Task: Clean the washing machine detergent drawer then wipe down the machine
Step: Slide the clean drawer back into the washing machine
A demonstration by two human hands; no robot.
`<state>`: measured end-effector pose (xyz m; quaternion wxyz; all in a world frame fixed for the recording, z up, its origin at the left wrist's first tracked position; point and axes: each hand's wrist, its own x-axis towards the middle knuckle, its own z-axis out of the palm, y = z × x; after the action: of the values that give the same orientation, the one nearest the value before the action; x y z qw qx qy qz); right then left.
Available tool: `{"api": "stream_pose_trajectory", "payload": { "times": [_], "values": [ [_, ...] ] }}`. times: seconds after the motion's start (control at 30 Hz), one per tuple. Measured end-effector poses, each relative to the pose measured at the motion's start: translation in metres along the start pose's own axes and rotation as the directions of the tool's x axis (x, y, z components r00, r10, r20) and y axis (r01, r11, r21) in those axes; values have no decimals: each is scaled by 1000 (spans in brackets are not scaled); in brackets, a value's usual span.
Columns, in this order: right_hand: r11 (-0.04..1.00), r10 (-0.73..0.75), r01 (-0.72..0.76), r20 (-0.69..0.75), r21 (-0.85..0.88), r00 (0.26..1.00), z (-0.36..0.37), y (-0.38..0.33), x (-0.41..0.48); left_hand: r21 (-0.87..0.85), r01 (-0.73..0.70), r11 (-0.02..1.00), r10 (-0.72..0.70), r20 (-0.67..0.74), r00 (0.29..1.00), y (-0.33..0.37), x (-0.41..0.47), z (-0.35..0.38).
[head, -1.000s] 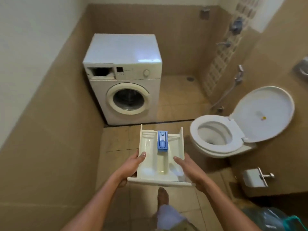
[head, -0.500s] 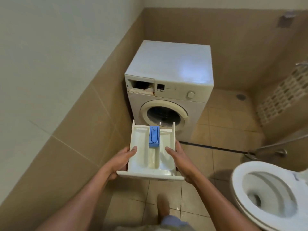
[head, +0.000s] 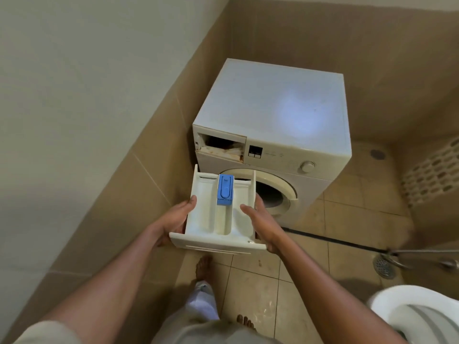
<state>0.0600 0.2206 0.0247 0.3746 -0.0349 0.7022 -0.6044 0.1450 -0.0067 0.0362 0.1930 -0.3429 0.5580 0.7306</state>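
Tan-tiled floor; the washing machine sits at one o'clock. Left hand and right hand, fingers grasping, hold the detergent drawer before its door. The toilet at five o'clock is cut off.

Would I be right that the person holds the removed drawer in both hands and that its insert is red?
Not quite: the head view shows the insert is blue. The removed drawer is held by the left hand and right hand.

The lower walls wear tan tiles, with a pale upper wall above; beige floor tiles carry a round floor drain; a white toilet sits bottom right; a mosaic strip lines the right wall.
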Motion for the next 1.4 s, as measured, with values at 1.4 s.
{"api": "stream_pose_trajectory", "payload": {
  "times": [1.4],
  "values": [
    [965,258,-238,-256,109,932,20,-31,232,440,222,870,-235,-26,972,131,229,-106]
  ]
}}
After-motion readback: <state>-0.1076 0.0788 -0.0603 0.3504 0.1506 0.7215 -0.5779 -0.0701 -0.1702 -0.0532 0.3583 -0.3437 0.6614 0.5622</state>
